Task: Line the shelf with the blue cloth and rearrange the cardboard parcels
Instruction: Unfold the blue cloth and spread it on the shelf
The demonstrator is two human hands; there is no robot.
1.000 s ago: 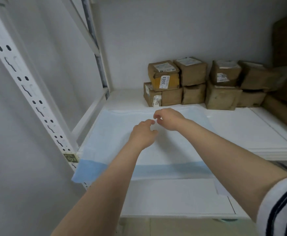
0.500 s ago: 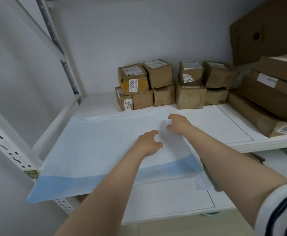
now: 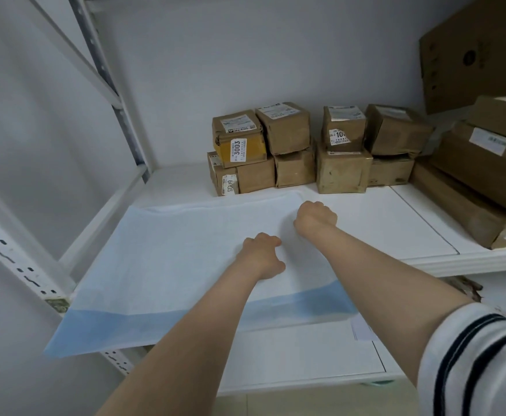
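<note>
A: What has changed since a second ago?
B: Then the two hands were almost touching at the far middle of the cloth (image 3: 170, 265). Now they are apart. The right hand (image 3: 315, 217) sits by the cloth's far right corner, and the left hand (image 3: 260, 255) is nearer the middle. Since half a second ago they have barely moved.
A: And the fingers?
B: On both hands they are bent under, knuckles up, resting on the cloth. Whether they pinch it I cannot tell.
A: Where does the cloth lie?
B: Flat on the left part of the shelf (image 3: 381, 223), with its darker blue band hanging over the front edge at lower left.
A: What is around it?
B: The parcels (image 3: 291, 130) stand stacked two high against the wall at upper centre, just beyond the cloth's far edge. Long boxes (image 3: 486, 169) are piled at the right edge of the frame, well apart from the cloth. A perforated post (image 3: 20, 265) runs down the left, and a lower shelf (image 3: 291, 355) shows beneath.
A: What is in the parcels?
B: Hidden, as each one is taped shut and labelled; one label reads 3003
</note>
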